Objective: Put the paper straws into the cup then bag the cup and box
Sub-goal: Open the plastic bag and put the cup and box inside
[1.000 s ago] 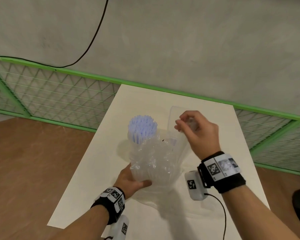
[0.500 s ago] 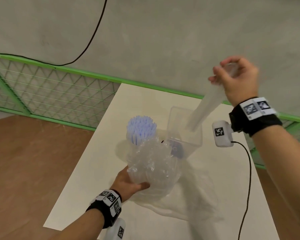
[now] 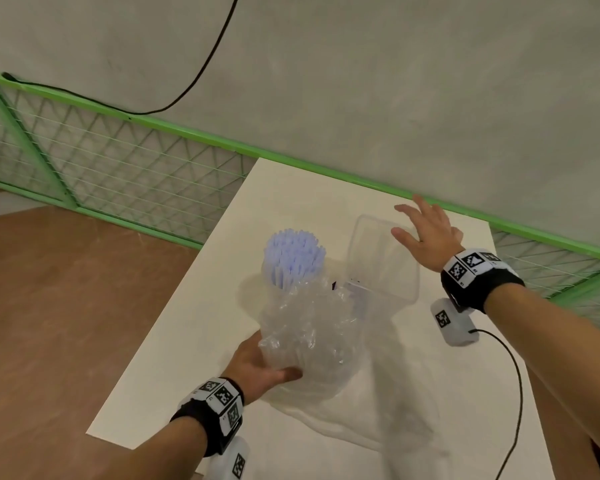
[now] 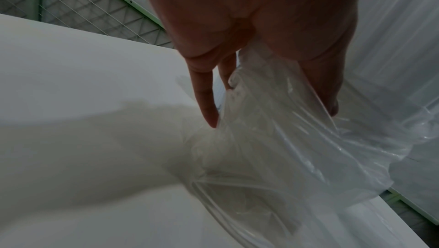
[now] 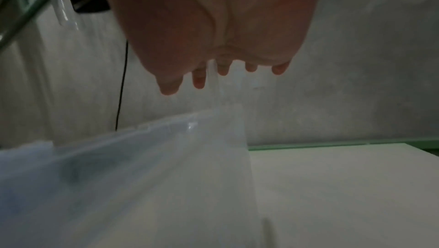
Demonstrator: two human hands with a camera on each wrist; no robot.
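Note:
A bundle of pale blue paper straws stands upright in a cup that is hidden inside a crumpled clear plastic bag. My left hand grips the bag low on its near side, thumb in front. In the left wrist view the bag runs between the thumb and fingers of the left hand. A clear plastic box stands just right of the straws, its near end in the bag's mouth. My right hand hovers at the box's far right corner, fingers spread and holding nothing. The right wrist view shows the right hand above the box.
Everything sits on a white table whose left edge drops to a brown floor. A green mesh fence runs behind the table along a grey wall. A black cable trails from my right wrist camera across the table.
My right hand pinched a strip of the bag, pulled it high above the box, then let go and came down beside the box with fingers spread. The left hand stayed put.

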